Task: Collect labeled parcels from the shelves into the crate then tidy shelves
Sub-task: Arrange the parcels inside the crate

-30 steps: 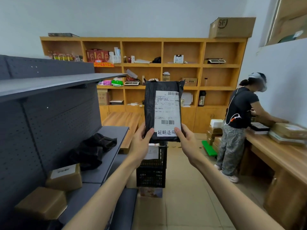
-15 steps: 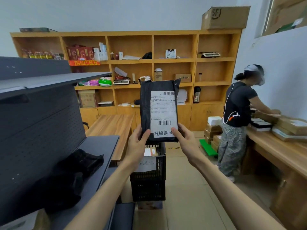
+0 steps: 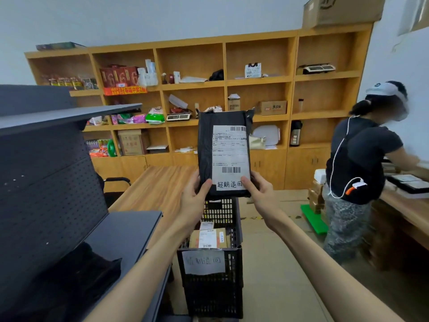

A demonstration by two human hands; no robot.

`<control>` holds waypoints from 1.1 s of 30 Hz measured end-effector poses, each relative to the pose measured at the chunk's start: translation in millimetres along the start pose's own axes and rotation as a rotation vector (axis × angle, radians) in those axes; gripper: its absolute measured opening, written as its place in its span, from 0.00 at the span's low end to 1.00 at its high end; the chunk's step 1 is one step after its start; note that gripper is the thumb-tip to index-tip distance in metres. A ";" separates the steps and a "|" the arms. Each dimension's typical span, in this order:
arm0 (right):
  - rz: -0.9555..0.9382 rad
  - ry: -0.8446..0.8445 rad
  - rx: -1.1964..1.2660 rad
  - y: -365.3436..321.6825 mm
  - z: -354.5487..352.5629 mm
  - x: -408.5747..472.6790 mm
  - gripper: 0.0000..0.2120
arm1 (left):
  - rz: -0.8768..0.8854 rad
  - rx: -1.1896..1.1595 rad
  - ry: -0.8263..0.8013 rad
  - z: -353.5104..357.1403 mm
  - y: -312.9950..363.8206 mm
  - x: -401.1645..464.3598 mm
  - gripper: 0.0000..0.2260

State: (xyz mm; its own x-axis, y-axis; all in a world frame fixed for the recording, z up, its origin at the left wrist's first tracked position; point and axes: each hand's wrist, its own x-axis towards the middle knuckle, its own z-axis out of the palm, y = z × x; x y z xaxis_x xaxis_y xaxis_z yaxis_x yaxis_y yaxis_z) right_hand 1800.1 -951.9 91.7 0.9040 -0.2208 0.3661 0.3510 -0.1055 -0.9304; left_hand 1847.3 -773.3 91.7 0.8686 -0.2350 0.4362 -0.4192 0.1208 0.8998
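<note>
Black labeled parcel (image 3: 224, 154) held upright by left hand (image 3: 193, 201) and right hand (image 3: 261, 196), fingers pinching its lower corners, above black crate (image 3: 212, 287). Crate holds one box (image 3: 207, 239); drop-in and shelf (image 3: 130, 228) tidying remain.

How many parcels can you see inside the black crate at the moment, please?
1 for sure: a brown labelled parcel lies inside the black crate. A white label edge behind it may belong to a second, and more may be hidden underneath.
</note>
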 end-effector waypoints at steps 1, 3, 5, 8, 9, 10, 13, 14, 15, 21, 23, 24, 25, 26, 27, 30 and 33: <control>0.008 -0.006 -0.002 7.5 -1.3 12.9 0.13 | -0.006 0.003 0.011 1.4 -7.3 10.1 0.16; 0.027 -0.011 0.003 19.3 -1.2 32.7 0.15 | -0.021 0.001 0.020 1.9 -19.7 27.8 0.16; 0.038 -0.013 0.002 31.7 -0.3 52.0 0.16 | -0.026 0.013 0.021 0.7 -33.7 47.1 0.16; 0.055 -0.012 -0.004 51.7 1.3 87.5 0.14 | -0.035 0.037 0.032 -2.6 -59.2 82.7 0.17; 0.058 -0.012 -0.006 58.5 2.2 99.1 0.13 | -0.048 0.042 0.038 -4.2 -68.2 94.3 0.17; 0.063 -0.012 -0.010 65.0 3.2 110.3 0.12 | -0.066 0.043 0.041 -6.0 -77.7 106.0 0.17; 0.071 -0.002 -0.029 87.1 8.5 146.5 0.13 | -0.094 0.055 0.030 -13.4 -105.3 141.2 0.16; 0.077 0.000 -0.034 94.2 11.3 158.4 0.13 | -0.093 0.057 0.020 -16.3 -113.7 152.3 0.17; 0.083 0.004 -0.039 102.1 14.2 170.4 0.13 | -0.098 0.067 0.017 -19.5 -122.1 163.9 0.17; 0.143 0.037 -0.081 155.1 26.0 237.5 0.16 | -0.171 0.051 -0.023 -37.0 -181.4 229.0 0.21; 0.175 0.053 -0.089 172.7 28.9 254.2 0.17 | -0.190 0.028 -0.037 -39.9 -200.5 244.6 0.21; 0.188 0.062 -0.094 181.9 30.2 260.8 0.18 | -0.200 0.017 -0.046 -40.4 -210.5 251.6 0.20; 0.197 0.070 -0.104 191.6 31.1 266.7 0.18 | -0.216 0.006 -0.053 -40.4 -220.7 258.2 0.20; 0.207 0.074 -0.108 199.6 32.8 271.5 0.17 | -0.235 -0.005 -0.055 -40.7 -230.7 263.7 0.20; 0.217 0.079 -0.115 210.4 33.5 277.4 0.17 | -0.260 -0.011 -0.055 -41.4 -241.3 269.1 0.20; 0.283 0.074 -0.126 237.5 37.3 295.2 0.16 | -0.338 -0.017 -0.052 -46.6 -275.6 282.7 0.19; 0.337 0.058 -0.123 270.0 43.2 313.0 0.13 | -0.378 0.012 -0.048 -53.4 -307.0 296.1 0.18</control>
State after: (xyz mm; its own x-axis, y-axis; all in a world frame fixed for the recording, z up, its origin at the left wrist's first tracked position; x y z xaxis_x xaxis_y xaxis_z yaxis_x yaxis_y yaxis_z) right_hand 2188.4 -1007.6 -45.6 0.9473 -0.3175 0.0425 0.0000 -0.1328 -0.9911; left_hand 2247.3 -828.5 -55.7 0.9493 -0.3056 0.0734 -0.0752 0.0058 0.9971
